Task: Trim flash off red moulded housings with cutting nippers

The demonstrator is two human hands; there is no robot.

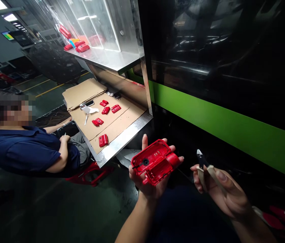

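Note:
A red plastic housing point(154, 162) rests in my left hand point(152, 189), its hollow inner side facing up. The fingers curl round its edges, and a round black part shows inside the shell. In my right hand point(225, 192) is a pair of side cutters point(205, 168) with light handles and dark jaws. Their tips point up and away from me, a short gap to the right of the housing. Nothing touches the cutter jaws.
Several red housings point(103, 140) lie on the cardboard-covered table point(122, 131). More red parts point(81, 46) sit on the metal shelf point(112, 60). A seated co-worker point(28, 145) is at the left. A green-banded machine point(208, 118) stands at the right.

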